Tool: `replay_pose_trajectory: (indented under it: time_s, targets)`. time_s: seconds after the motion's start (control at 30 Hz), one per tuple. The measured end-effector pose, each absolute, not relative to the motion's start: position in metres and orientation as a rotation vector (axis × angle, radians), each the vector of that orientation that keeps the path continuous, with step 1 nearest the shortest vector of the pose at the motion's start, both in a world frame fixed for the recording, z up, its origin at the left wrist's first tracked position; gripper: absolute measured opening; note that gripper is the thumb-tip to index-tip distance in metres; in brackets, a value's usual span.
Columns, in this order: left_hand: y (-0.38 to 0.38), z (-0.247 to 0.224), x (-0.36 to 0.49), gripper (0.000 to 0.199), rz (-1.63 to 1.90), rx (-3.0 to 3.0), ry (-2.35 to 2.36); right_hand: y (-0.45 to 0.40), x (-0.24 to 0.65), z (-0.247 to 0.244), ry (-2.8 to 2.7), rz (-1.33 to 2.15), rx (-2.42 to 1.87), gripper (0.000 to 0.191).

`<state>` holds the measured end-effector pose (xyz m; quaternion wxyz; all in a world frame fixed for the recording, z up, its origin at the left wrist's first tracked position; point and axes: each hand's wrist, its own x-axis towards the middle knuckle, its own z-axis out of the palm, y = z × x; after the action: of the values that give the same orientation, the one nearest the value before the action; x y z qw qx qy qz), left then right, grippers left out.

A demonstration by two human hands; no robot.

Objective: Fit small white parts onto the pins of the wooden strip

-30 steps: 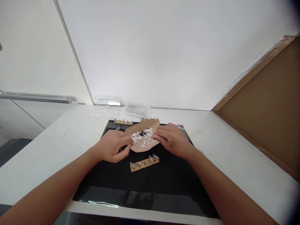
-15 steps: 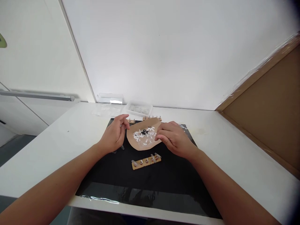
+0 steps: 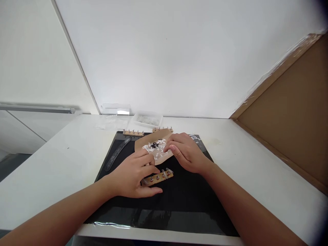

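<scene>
My left hand (image 3: 138,174) reaches over the left end of a small wooden strip (image 3: 160,177), its thumb and index finger apart on either side of it. Small round metal pieces and clear tips stand on this strip. My right hand (image 3: 183,150) is at the right edge of a brown paper tray (image 3: 143,140), fingers bent and pressed together; anything between the fingertips is too small to make out. White flakes (image 3: 161,145) and a few dark pieces (image 3: 154,145) lie in the tray.
Two more strips (image 3: 133,133) (image 3: 163,130) stand at the black mat's (image 3: 184,201) back edge. A dark nail file (image 3: 118,153) lies on its left. Behind are a clear box (image 3: 148,120) and plastic packets (image 3: 112,121). White tips (image 3: 194,137) lie back right.
My left hand has come down and nearer, from beside the paper tray to the wooden strip, uncovering the nail file. My right hand stays at the tray. The view has shifted slightly.
</scene>
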<state>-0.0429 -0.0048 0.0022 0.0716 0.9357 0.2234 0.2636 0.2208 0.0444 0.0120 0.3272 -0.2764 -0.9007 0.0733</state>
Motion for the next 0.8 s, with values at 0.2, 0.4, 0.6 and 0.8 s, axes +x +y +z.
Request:
replay_pose_trajectory:
  time_s: [0.2, 0.4, 0.6, 0.8]
  targets:
    - [-0.01, -0.0016, -0.0376, 0.03, 0.736, 2.857, 0.743, 0.0433, 0.2195, 0.0113, -2.354, 0.188, -0.714, 0.041]
    - [-0.0099, -0.0029, -0.0364, 0.012, 0.712, 2.866, 0.757, 0.0427, 0.2192, 0.0126, -2.371, 0.18, -0.724, 0.04]
    - [-0.0099, -0.0034, -0.0352, 0.013, 0.693, 2.858, 0.731, 0.043, 0.2186, 0.0129, -2.389, 0.153, -0.736, 0.041]
    - [-0.0102, -0.002, -0.035, 0.012, 0.759, 2.814, 0.697, 0.0433, 0.2191, 0.0121, -2.386, 0.157, -0.728, 0.036]
